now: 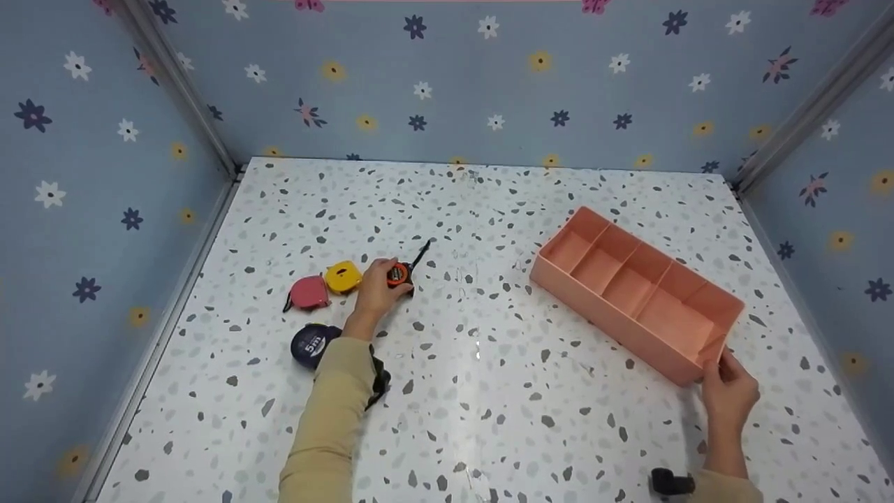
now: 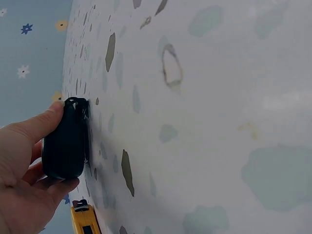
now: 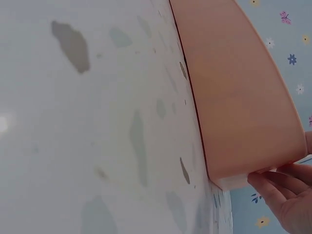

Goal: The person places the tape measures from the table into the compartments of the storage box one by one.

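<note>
My left hand (image 1: 376,293) grips a black tape measure (image 1: 398,274) with an orange round label; its dark strap points away to the upper right. In the left wrist view, thumb and fingers curl round that dark case, close to the table surface. Just left of the hand lies a yellow tape measure (image 1: 342,277), beside a pink tape measure (image 1: 309,292). A dark blue tape measure (image 1: 312,344) marked 5m is partly covered by the left forearm. My right hand (image 1: 730,395) holds the near right end of a pink compartment box (image 1: 614,325), which stands at an angle on the table.
The speckled white table (image 1: 475,419) is bounded by blue flowered panels (image 1: 454,84) at the back and both sides. Inside the box, thin dividers (image 1: 621,269) separate several compartments, with nothing seen in them. A black wrist device (image 1: 672,482) sits by the right sleeve.
</note>
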Demonstrator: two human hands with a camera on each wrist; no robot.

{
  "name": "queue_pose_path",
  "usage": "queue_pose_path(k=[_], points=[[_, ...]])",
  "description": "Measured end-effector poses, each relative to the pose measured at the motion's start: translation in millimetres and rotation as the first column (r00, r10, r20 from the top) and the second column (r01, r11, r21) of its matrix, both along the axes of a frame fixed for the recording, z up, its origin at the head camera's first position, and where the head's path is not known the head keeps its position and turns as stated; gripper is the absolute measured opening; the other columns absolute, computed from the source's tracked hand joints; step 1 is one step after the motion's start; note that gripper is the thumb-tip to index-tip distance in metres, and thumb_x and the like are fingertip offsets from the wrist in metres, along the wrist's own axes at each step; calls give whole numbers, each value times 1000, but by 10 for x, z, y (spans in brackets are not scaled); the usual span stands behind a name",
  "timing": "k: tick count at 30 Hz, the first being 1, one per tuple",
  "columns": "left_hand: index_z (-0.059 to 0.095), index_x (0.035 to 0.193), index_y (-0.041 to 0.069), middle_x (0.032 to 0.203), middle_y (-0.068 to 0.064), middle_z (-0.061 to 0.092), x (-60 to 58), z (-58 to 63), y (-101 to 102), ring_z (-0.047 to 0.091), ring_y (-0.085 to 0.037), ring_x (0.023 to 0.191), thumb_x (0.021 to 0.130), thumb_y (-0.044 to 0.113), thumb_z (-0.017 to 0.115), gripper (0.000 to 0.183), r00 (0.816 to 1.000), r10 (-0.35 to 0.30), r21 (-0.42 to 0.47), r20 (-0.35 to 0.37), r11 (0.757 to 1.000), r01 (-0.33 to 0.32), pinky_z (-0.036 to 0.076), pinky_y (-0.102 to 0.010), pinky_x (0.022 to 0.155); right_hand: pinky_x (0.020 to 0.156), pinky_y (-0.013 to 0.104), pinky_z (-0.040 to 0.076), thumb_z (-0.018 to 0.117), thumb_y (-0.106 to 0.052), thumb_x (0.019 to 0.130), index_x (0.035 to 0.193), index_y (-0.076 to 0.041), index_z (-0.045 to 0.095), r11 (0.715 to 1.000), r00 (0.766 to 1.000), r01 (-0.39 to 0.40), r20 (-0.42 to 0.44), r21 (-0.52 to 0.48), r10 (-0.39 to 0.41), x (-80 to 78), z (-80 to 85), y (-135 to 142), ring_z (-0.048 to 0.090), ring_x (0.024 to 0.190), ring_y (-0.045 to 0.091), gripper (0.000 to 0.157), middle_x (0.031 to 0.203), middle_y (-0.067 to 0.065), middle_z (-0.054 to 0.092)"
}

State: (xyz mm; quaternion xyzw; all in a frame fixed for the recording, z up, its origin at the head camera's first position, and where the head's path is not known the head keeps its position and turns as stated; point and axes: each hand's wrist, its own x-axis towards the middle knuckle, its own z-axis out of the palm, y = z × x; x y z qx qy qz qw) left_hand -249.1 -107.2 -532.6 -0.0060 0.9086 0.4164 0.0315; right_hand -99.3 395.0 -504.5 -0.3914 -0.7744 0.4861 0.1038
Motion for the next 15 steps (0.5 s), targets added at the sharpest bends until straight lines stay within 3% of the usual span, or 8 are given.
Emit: queue_pose_path(k=[4, 6, 11, 15], points=[[42, 130, 0, 126, -20, 41, -2, 4, -1, 39, -30, 115, 79, 16, 67, 59, 1000, -6, 2, 1, 1000, 6, 33, -39, 97, 75, 12, 43, 45, -20, 88, 133, -20, 38, 1000, 1000, -2, -15, 1, 2, -18, -48, 51, 47, 99, 8, 46, 133, 6, 43], [42, 130, -1, 126, -20, 41, -2, 5, 0, 40, -30, 115, 79, 15, 67, 59, 1000, -9, 4, -4, 1000, 9, 33, -38, 97, 76, 11, 43, 47, -22, 87, 132, -21, 40, 1000, 999, 1, -44, 4, 0, -36, -155, 129, 48, 100, 7, 45, 132, 7, 44], [43, 129, -1, 127, -19, 41, 0, 11, -2, 39, -30, 115, 79, 14, 67, 58, 1000, -7, 2, -5, 1000, 7, 33, -39, 97, 61, 6, 43, 57, -25, 85, 126, -25, 49, 999, 988, 8, -156, -40, -14, -155, -605, 470, 51, 94, 4, 42, 128, 4, 49], [43, 130, 0, 127, -19, 41, 5, 14, 8, 39, -30, 116, 79, 14, 67, 58, 1000, -3, -4, 5, 1000, 3, 32, -39, 97, 57, 10, 45, 58, -26, 84, 126, -31, 47, 995, 991, 5, -132, -96, -17, -239, -753, 595, 50, 94, 9, 44, 130, 0, 47]])
